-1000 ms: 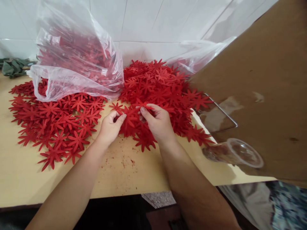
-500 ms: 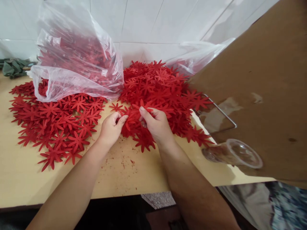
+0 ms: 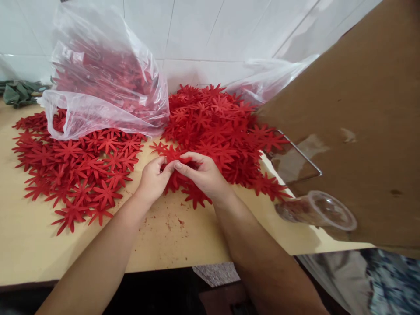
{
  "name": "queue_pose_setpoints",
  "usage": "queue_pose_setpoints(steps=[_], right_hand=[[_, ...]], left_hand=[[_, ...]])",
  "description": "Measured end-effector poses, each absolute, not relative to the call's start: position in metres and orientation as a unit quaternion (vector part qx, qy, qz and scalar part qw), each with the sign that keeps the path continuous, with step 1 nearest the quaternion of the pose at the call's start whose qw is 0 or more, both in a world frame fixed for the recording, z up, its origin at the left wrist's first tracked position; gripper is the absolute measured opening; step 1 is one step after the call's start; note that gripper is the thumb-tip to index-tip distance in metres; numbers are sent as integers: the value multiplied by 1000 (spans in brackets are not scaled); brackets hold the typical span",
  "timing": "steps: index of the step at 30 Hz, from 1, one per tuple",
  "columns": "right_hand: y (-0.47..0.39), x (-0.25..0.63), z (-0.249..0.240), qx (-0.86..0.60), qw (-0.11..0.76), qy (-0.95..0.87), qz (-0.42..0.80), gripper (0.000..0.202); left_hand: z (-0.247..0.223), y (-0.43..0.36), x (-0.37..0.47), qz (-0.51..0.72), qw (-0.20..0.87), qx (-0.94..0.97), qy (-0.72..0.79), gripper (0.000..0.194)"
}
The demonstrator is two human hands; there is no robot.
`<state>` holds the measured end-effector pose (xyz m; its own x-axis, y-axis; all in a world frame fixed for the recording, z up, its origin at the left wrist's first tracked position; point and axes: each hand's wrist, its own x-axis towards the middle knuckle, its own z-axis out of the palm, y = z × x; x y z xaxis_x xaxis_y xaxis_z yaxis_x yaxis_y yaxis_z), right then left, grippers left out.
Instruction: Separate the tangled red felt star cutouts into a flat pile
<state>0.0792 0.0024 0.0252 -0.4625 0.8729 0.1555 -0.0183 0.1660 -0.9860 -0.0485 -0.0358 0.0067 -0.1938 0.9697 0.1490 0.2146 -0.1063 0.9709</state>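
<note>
My left hand [image 3: 155, 177] and my right hand [image 3: 205, 175] meet at the front of a heap of red flower-shaped cutouts [image 3: 210, 118], thumbs nearly touching. Between their pinched fingers is a red petal cutout [image 3: 173, 153], partly covered by the fingers. Both hands are closed on it. How many layers they hold I cannot tell. To the left spreads a second pile of red petal cutouts [image 3: 78, 170], lying flat and overlapping.
A clear plastic bag [image 3: 108, 87] full of red cutouts leans over the left pile. At right stand a brown board [image 3: 354, 131], a bent metal wire [image 3: 303, 153] and a tipped clear plastic cup [image 3: 315, 210]. Dark green cloth-like pieces [image 3: 21, 94] lie far left. Red scraps dot the tabletop [image 3: 170, 245].
My right hand has moved left, bringing its thumb and fingers against those of my left hand. The left hand has barely shifted.
</note>
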Motion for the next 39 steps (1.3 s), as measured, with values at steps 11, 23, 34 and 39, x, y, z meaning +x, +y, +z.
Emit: queue_pose_setpoints(steps=[11, 23, 34, 39], right_hand=[[13, 87, 22, -378, 471, -614, 508, 24], [25, 95, 26, -439, 534, -555, 463, 28], [33, 117, 23, -518, 498, -695, 18, 40], [17, 99, 28, -437, 460, -772, 47, 14]], left_hand=[[13, -36, -48, 552, 451, 494, 498, 22], [10, -33, -47, 541, 406, 469, 568, 8], [-3, -31, -53, 538, 198, 538, 618, 24], [-5, -32, -53, 536, 196, 535, 623, 23]])
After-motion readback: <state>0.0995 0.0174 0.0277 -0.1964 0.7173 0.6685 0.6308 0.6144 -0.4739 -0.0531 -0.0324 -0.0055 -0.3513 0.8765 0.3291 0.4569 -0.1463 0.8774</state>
